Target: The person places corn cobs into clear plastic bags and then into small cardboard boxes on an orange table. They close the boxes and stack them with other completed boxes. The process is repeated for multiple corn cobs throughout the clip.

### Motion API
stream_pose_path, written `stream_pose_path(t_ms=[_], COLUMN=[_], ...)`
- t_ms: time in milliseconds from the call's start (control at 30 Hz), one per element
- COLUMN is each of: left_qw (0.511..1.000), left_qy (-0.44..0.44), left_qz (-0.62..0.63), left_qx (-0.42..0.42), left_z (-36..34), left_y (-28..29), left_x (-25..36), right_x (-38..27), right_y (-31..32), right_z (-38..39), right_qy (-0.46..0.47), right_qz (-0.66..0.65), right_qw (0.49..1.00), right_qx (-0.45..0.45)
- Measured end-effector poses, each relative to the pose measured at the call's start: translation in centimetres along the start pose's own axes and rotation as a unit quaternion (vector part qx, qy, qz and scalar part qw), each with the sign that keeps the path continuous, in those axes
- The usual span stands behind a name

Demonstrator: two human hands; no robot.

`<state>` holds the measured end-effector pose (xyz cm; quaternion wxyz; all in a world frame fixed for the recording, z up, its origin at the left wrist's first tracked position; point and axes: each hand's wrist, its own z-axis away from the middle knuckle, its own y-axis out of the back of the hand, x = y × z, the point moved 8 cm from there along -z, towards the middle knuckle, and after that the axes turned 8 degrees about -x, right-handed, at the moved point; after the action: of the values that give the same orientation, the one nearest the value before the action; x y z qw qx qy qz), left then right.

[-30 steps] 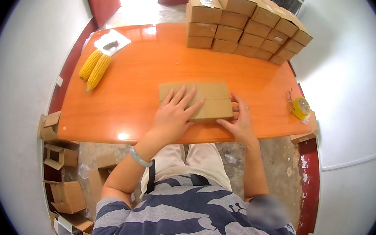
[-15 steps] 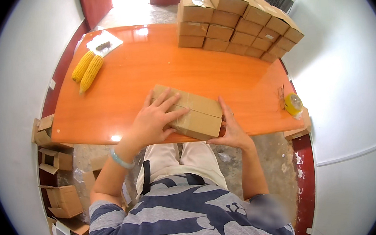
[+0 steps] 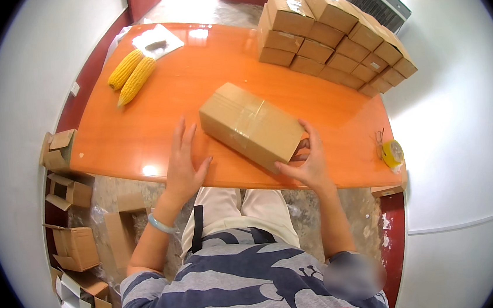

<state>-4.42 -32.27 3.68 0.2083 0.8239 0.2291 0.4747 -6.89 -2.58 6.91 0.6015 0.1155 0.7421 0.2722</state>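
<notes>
A closed brown cardboard box [image 3: 249,123] with clear tape across its middle is at the table's near middle, lying at a slant. My right hand [image 3: 307,160] grips its right end, the thumb at the near corner and the fingers around the end face. My left hand [image 3: 184,165] is apart from the box, just to its left over the table's front edge. Its fingers are spread and hold nothing. Whether the box's underside rests fully on the table I cannot tell.
On the orange table [image 3: 116,136] stand stacked cardboard boxes [image 3: 336,40] at the far right. Two yellow corn cobs [image 3: 136,81] lie far left beside a white sheet [image 3: 166,41]. A yellow tape roll [image 3: 392,154] sits at the right edge. Opened boxes [image 3: 74,249] litter the floor at left.
My left hand has let go of the box top and moved left. The box has shifted away from me and turned slightly, still in my right hand. The whole view has shifted a little.
</notes>
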Motion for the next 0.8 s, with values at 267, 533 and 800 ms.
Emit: stream_pose_path(t_ms=[267,533,800], left_qw=[0.989,0.988,0.986], left_qy=[-0.011,-0.019,-0.016], left_qz=[-0.139,-0.15,-0.16], left_qx=[-0.043,-0.04,-0.04], left_z=[0.6,0.7,0.8], left_y=[-1.5,-1.7,-1.7], left_x=[0.1,-0.1,-0.1], right_x=[-6.4,-11.6,-10.8], right_y=[4.8,11.5,14.6], right_z=[-7.3,-17.8,-25.9], right_qy=[0.081,0.145,0.085], right_qz=[-0.105,-0.13,-0.051], right_qw=[0.985,0.955,0.954], right_qx=[0.106,0.223,0.284])
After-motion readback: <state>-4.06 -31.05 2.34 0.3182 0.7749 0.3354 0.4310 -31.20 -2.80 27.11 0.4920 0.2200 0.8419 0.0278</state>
